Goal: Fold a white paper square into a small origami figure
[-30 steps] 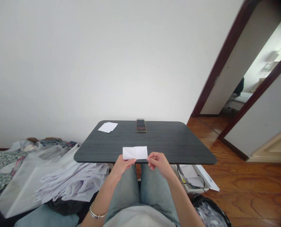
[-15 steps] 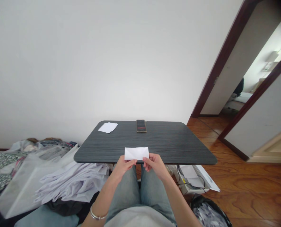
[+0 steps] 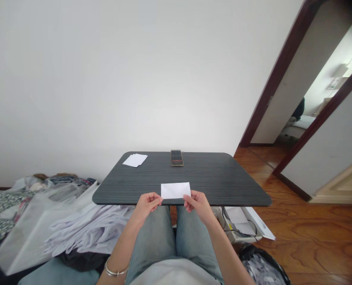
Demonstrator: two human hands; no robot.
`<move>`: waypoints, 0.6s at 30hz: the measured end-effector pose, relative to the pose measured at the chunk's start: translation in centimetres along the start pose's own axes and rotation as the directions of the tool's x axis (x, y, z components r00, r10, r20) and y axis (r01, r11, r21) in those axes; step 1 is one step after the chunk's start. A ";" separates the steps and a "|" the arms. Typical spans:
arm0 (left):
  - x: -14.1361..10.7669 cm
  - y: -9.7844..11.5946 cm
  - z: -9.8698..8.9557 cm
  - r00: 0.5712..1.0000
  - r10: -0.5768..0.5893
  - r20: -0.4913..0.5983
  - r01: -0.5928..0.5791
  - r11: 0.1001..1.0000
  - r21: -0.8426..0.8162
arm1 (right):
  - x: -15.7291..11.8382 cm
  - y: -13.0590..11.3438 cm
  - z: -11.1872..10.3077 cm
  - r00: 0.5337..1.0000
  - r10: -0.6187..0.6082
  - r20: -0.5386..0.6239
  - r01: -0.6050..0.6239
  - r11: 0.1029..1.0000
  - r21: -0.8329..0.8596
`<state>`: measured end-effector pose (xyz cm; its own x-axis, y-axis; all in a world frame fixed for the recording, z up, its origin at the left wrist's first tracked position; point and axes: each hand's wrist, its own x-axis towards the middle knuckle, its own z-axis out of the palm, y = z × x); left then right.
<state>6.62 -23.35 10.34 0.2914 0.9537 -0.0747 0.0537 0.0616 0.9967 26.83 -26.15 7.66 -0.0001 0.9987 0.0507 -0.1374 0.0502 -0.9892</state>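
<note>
A small white sheet of paper (image 3: 175,190), faintly creased, is held just over the near edge of the dark table (image 3: 217,180). My right hand (image 3: 197,202) pinches its lower right corner between thumb and fingers. At the lower left corner is my left hand (image 3: 148,204), fingers curled and thumb and fingertip closed on the very tip of the paper. A bracelet circles my left wrist. Farther back on the left of the table lies a loose stack of white paper sheets (image 3: 135,160).
A phone-like dark object (image 3: 176,157) stands at the table's far middle. Left of the table are piled clothes (image 3: 93,227) and a clear plastic bag (image 3: 33,233). On the right floor sit a white box with cables (image 3: 238,225) and a black bag of scraps (image 3: 262,265).
My left hand has slid left along the paper to its lower left corner. The paper has shifted slightly right and away from me, with my right hand still on it.
</note>
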 end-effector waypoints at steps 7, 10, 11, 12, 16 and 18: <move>0.0 0.4 0.2 1.000 -0.005 -0.007 0.005 0.999 0.033 | -0.2 -0.3 -0.4 1.000 -0.003 -0.006 0.003 1.000 0.009; 0.0 0.5 0.1 1.000 -0.013 0.002 0.013 0.999 0.039 | -0.2 -0.3 -0.4 1.000 0.001 -0.006 -0.001 1.000 0.007; 0.0 0.4 0.0 1.000 -0.015 0.005 0.014 0.999 0.039 | -0.2 -0.3 -0.4 1.000 0.002 -0.007 -0.002 1.000 0.006; 0.0 0.4 -0.2 1.000 -0.014 0.005 0.014 0.999 0.038 | -0.2 -0.3 -0.4 1.000 0.003 -0.009 -0.003 1.000 0.005; 0.1 0.1 -0.8 1.000 -0.008 -0.010 0.009 1.000 0.019 | -0.1 -0.5 -0.3 1.000 -0.001 -0.028 0.001 1.000 0.003; 0.1 0.0 -0.7 1.000 -0.014 -0.006 0.014 1.000 -0.022 | -0.1 -0.5 -0.2 1.000 -0.002 -0.028 0.002 1.000 0.003</move>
<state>6.00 -23.09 10.34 0.2850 0.9545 -0.0881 0.0364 0.0811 0.9960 27.09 -26.30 8.17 0.0283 0.9984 0.0488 -0.1401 0.0523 -0.9888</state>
